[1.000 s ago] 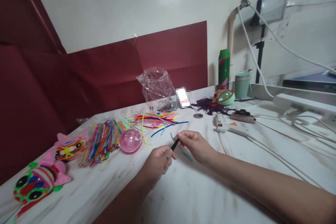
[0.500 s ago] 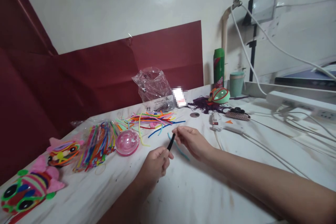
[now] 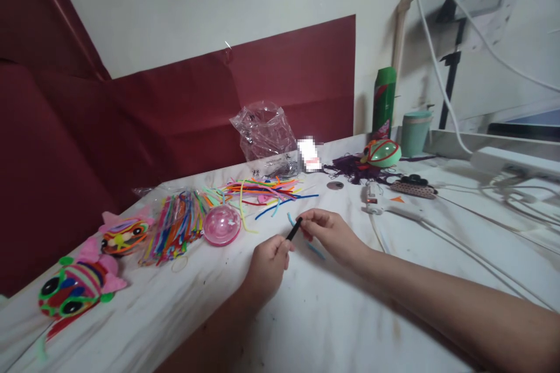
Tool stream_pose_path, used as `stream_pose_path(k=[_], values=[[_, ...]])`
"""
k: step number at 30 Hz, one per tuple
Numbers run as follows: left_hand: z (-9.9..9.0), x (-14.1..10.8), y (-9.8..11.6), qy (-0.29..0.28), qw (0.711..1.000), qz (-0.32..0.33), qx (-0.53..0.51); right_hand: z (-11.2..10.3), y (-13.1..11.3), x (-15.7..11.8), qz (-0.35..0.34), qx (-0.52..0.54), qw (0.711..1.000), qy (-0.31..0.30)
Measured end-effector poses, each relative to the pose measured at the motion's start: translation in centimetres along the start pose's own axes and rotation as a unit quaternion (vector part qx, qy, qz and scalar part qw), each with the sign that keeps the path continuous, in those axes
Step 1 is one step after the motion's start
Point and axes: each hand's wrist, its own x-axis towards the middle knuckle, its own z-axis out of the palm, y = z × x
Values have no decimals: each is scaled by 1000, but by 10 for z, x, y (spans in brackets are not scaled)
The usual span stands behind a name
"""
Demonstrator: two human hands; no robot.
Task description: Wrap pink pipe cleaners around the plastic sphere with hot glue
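Note:
Between my two hands runs a short, dark black pipe cleaner (image 3: 294,229), tilted up to the right. My left hand (image 3: 268,265) is closed round its lower part, thumb on top, and hides the rest. The fingertips of my right hand (image 3: 324,230) pinch its upper end. A light blue pipe cleaner piece (image 3: 315,251) lies on the table under my right hand, partly covered by it. Left of my hands sits a pink clear plastic ball shell (image 3: 221,225). Behind them spreads a loose heap of coloured pipe cleaners (image 3: 262,189).
Two decorated fish (image 3: 79,288) and a bag of pipe cleaners (image 3: 175,227) lie at left. A glue gun (image 3: 385,204) with cords, a power strip (image 3: 511,163), a green ball (image 3: 385,153), a spray can (image 3: 384,102) and a cup (image 3: 415,133) stand at right. A clear bag (image 3: 266,131) is behind.
The view has shifted, so the scene sits further right in the picture. Both hands stay on the black pipe cleaner, which now lies at a flatter slant with less of it showing.

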Motion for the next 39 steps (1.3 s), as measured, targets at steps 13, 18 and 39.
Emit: stream_pose_path(k=[13,18,39], values=[[4,-6,6,-40,994,20,-104,3,1,-8,9,-71,996,-46],[4,-9,7,-40,993,21,-113,6,1,-13,16,-85,994,-66],[5,-5,-4,28,995,80,-54,-3,22,-4,56,-51,996,-46]])
